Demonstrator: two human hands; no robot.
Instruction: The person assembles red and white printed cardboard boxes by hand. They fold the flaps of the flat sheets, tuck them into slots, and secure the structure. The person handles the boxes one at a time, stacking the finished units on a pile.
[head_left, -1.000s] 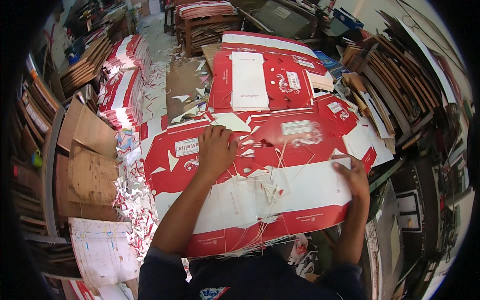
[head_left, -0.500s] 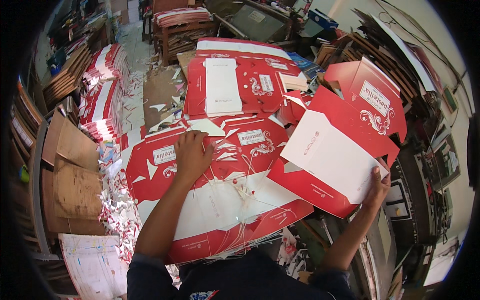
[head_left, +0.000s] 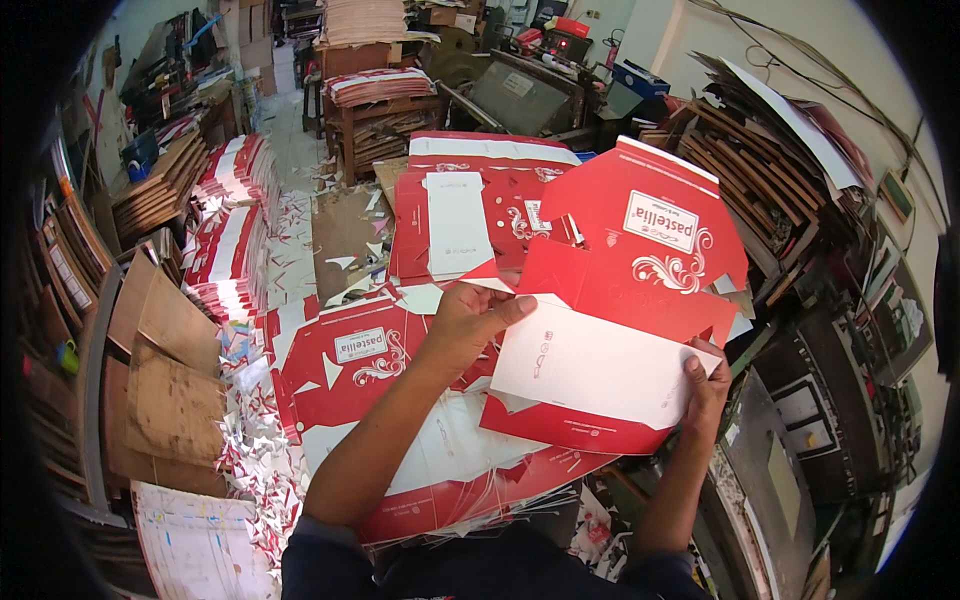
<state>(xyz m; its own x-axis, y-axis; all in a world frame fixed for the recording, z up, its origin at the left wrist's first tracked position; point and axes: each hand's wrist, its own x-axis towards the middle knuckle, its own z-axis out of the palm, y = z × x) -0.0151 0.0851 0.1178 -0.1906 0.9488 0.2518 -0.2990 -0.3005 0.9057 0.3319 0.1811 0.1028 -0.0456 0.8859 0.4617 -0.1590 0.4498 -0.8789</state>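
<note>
A red and white die-cut carton sheet, with a white panel and a swirl-decorated red panel, is held up and tilted in front of me. My left hand pinches its left edge, thumb on top of the white panel. At the right edge my right hand grips the sheet with the thumb on its face. A small red and white pointed piece shows beside my left fingers; whether it is loose or part of the sheet I cannot tell. Underneath lies a stack of similar carton sheets, partly hidden by my left arm.
Behind lies another pile of red carton sheets. Stacked cartons stand on the floor at left, among paper offcuts. Wooden boards lean at far left; thin boards are piled at far right. A dark machine is at the back.
My left hand has left the stack, moved right and taken hold of the carton sheet's left edge. The held sheet has shifted left. The view has tilted up.
</note>
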